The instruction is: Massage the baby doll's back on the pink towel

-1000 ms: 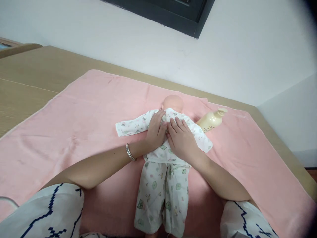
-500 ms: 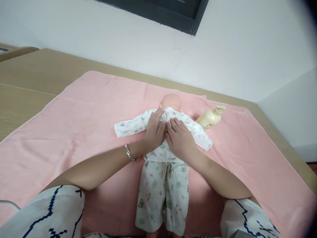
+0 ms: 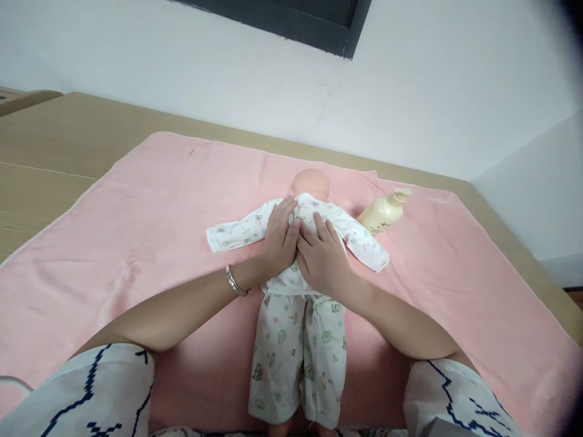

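Note:
A baby doll (image 3: pixel 310 183) in a white printed top (image 3: pixel 364 238) and matching trousers (image 3: pixel 279 358) lies on its front, back of the head upward, arms spread wide. My left hand (image 3: pixel 280 238) rests flat on the left side of its upper back, fingers stretched toward the shoulder. On the right side of the back lies my right hand (image 3: pixel 323 255), its fingers somewhat spread. The two hands touch near the doll's spine. A silver bracelet (image 3: pixel 234 280) circles my left wrist. Part of the top is hidden under both hands.
A cream pump bottle (image 3: pixel 383 211) lies tilted beside the doll's right-hand sleeve. Beneath everything is a pink blanket (image 3: pixel 182 194) spread on a wooden table (image 3: pixel 113 121). Behind the table stands a white wall (image 3: pixel 228 79) with a dark frame (image 3: pixel 319 30).
My right hand has shifted slightly left toward the left hand, its fingers spreading a little more. The left hand stays on the doll's back. The whole view has moved slightly.

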Demonstrator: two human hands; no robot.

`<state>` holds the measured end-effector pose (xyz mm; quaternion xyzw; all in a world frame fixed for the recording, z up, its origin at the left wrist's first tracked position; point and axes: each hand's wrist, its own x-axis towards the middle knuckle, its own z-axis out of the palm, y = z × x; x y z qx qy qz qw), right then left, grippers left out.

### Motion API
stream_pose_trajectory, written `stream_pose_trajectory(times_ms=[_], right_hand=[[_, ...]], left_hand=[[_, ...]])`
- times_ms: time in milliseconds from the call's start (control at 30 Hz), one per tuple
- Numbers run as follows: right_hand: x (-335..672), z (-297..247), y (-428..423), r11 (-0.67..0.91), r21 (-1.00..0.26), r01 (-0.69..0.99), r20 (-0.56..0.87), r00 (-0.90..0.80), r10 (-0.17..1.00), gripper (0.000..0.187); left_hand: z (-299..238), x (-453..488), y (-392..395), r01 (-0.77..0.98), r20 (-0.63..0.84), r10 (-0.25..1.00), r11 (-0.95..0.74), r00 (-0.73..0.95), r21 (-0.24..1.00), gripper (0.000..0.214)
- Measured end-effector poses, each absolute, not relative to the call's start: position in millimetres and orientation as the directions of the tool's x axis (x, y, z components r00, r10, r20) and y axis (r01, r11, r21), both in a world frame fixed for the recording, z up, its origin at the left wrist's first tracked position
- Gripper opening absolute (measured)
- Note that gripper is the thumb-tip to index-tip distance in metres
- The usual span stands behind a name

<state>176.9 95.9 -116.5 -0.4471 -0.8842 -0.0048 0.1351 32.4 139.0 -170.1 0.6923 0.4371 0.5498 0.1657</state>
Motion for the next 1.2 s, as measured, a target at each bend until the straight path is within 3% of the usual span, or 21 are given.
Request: stream_pose_trajectory(times_ms=[100,200,367,533,633,833,933,1100,1200], right_hand=[[187.5,-112.9,124.1,0.59,-0.173,0.788,0.2,-0.559,0.805,0.051],[195.7,-112.9,146.1,0.467,-0.237,0.852,0.187,-0.431,0.883,0.058],[186.4,-120.5,130.6,0.309,-0.175,0.935,0.311,-0.245,0.918,0.064],[175.4,-119.6,94.0,0.418,-0.112,0.902,0.358,-0.356,0.863,0.055],[179.8,-114.3,99.0,0.413,-0.116,0.903,0.31,-0.363,0.879,0.055],[194.8,-113.0,148.7,0.258,-0.207,0.944,0.16,-0.227,0.961,0.061],[191.8,-111.1,143.4,0.242,-0.169,0.955,0.147,-0.218,0.965,0.061],[183.3,-96.5,105.3,0.299,-0.091,0.95,0.12,-0.288,0.95,0.054],[186.9,-93.5,108.5,0.309,-0.104,0.946,0.085,-0.301,0.95,0.052]], left_hand=[[-171.5,32.4,139.9,0.434,0.631,0.776,-0.573,0.013,0.695,0.051],[-173.8,32.5,140.1,0.45,0.646,0.763,-0.587,0.028,0.673,0.05],[-173.3,31.6,147.9,0.5,0.581,0.806,-0.551,0.113,0.668,0.048],[-164.4,28.2,170.3,0.571,0.431,0.883,-0.455,0.188,0.683,0.053],[-160.7,29.7,170.6,0.636,0.423,0.878,-0.461,0.223,0.62,0.054],[-161.1,38.1,136.8,0.728,0.502,0.832,-0.493,0.235,0.477,0.053],[-153.1,36.0,134.4,0.786,0.425,0.859,-0.464,0.285,0.41,0.055],[-128.8,27.8,154.6,0.87,0.167,0.927,-0.373,0.335,0.323,0.059],[-120.5,30.4,149.2,0.895,0.165,0.929,-0.366,0.332,0.257,0.059]])
